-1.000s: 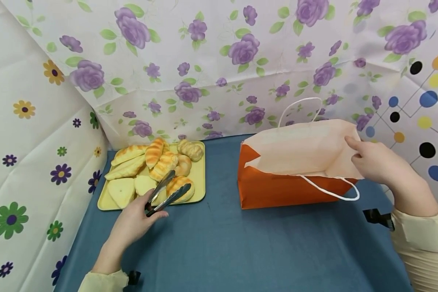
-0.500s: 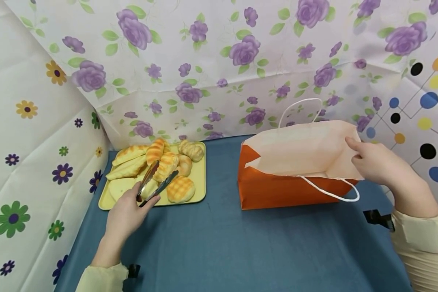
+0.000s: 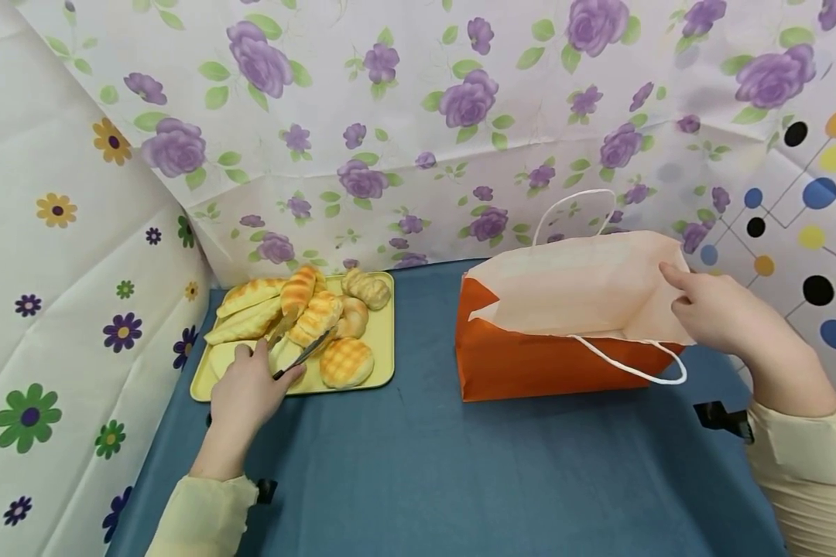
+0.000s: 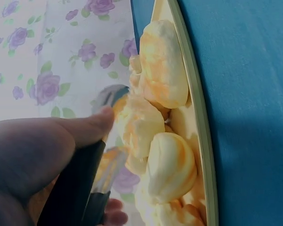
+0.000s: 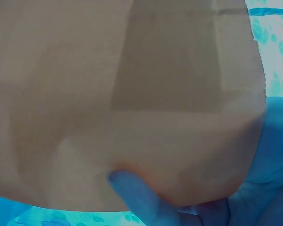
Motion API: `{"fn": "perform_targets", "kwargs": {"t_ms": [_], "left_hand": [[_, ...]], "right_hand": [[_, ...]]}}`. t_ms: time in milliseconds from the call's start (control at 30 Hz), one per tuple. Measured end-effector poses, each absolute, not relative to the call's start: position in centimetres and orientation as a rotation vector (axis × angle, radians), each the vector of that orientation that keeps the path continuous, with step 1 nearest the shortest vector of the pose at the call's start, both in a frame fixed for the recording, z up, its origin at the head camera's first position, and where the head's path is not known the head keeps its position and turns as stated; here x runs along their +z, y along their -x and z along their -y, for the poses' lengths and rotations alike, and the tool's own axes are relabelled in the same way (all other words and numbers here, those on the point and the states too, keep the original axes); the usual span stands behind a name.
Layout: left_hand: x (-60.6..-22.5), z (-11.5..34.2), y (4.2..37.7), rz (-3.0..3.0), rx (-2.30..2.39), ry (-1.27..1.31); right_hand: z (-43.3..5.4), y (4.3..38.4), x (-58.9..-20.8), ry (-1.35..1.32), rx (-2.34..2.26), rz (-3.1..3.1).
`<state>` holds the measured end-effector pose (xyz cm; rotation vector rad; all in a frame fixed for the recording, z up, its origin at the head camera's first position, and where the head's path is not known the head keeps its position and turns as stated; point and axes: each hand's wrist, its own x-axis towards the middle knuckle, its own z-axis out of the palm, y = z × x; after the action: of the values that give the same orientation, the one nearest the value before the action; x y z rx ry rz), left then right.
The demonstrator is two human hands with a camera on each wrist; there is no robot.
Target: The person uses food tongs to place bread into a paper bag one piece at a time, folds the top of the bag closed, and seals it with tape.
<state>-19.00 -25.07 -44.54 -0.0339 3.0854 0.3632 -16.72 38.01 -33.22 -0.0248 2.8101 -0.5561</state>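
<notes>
My left hand [image 3: 245, 394] holds a pair of metal tongs [image 3: 308, 353] with black grips over a yellow tray [image 3: 388, 340] of bread. The tong arms stand apart, one on each side of a striped roll [image 3: 316, 317]; whether they touch it I cannot tell. In the left wrist view the thumb lies along the tongs' black grip [image 4: 75, 183]. A round checked bun [image 3: 347, 363] lies right of the tongs. My right hand [image 3: 714, 309] pinches the right side of an orange paper bag [image 3: 550, 367], thumb inside, mouth spread wide. The right wrist view shows the bag's pale inner wall [image 5: 170, 80].
Long pale loaves [image 3: 244, 319] lie at the tray's left, and a twisted roll [image 3: 366, 289] at its back right. White rope handles [image 3: 630, 363] stick out from the bag. A blue cloth [image 3: 418, 472] covers the table; a flowered curtain [image 3: 404, 147] hangs behind.
The tongs have moved left and away from the round bun, further over the middle breads, and their tips have gone lower among them. The right hand and the bag have stayed put.
</notes>
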Motion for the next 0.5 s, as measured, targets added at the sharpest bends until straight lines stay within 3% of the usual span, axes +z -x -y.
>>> {"fn": "perform_targets", "kwargs": {"t_ms": [500], "left_hand": [[-43.6,24.6,20.3,-2.979,0.305,0.041]], "right_hand": [[-38.1,16.7,-33.2,0.036,-0.552,-2.820]]}}
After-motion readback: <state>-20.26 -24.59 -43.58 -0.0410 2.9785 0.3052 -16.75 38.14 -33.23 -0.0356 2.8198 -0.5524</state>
